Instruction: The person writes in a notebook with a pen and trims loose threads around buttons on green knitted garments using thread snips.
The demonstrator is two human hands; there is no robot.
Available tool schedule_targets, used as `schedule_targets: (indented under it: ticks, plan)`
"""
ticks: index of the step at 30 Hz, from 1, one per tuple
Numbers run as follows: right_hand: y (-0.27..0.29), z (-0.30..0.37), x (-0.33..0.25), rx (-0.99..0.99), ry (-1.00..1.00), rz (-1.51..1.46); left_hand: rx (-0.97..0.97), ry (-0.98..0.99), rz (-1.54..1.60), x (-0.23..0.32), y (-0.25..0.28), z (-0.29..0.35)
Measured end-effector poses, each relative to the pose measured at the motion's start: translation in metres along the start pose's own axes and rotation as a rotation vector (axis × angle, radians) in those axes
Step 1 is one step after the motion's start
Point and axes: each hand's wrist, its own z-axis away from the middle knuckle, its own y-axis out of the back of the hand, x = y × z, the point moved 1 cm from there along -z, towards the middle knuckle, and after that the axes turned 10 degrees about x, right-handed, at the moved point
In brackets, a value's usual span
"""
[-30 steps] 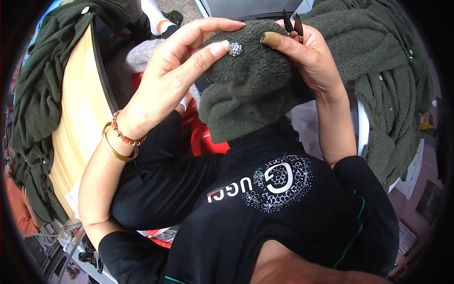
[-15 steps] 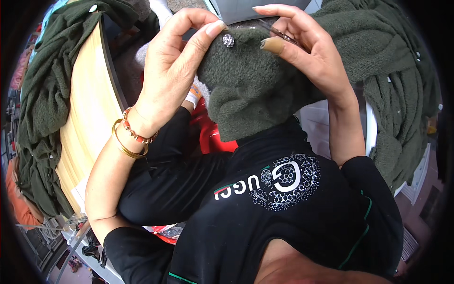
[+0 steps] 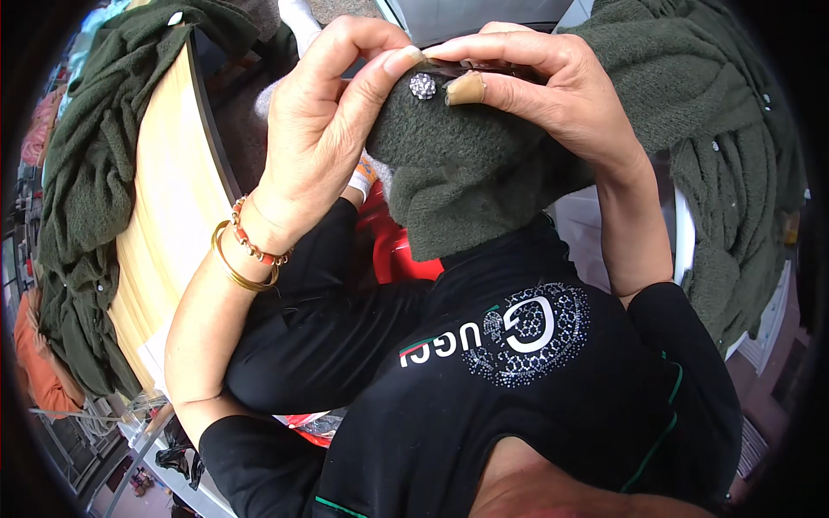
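My left hand (image 3: 332, 112) pinches the top edge of a dark green fuzzy knit garment (image 3: 484, 203) between thumb and forefinger. Just beside that pinch sits a round sparkly silver button (image 3: 422, 85) on the knit. My right hand (image 3: 561, 86), its thumb wrapped in a tan cover, is closed on a slim dark metal tool (image 3: 496, 66). The tool's tip end and the right fingertips meet the left fingertips above the button. Fingers hide most of the tool, so its kind does not show. The knit is bunched in front of my chest.
More green knit with small shiny buttons drapes over a pale wooden board (image 3: 177, 207) on the left and over a white rim (image 3: 685, 237) on the right. Something red (image 3: 389, 246) shows below the cloth. Another person's orange clothing (image 3: 39, 367) is at the far left.
My right hand has moved left with the tool, and its fingers have closed in until they meet the left fingertips. The left hand keeps its pinch; the button sits slightly lower in view.
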Motion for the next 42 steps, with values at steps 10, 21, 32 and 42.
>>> schedule_targets:
  ticks: [10,21,32,42]
  plan:
    - [0.003,0.002,-0.001,-0.058,0.045,0.003,-0.043,-0.023,-0.049,-0.003,0.000,0.000]
    - [0.003,0.006,-0.002,-0.055,0.050,0.019,-0.050,-0.035,-0.069,-0.003,-0.002,0.000]
    - [-0.002,-0.010,0.022,-0.191,0.629,-0.452,-0.047,0.056,-0.050,-0.002,-0.007,0.002]
    - [-0.002,0.012,0.016,-0.071,-0.165,-0.051,-0.384,-0.001,0.963,-0.040,-0.012,-0.022]
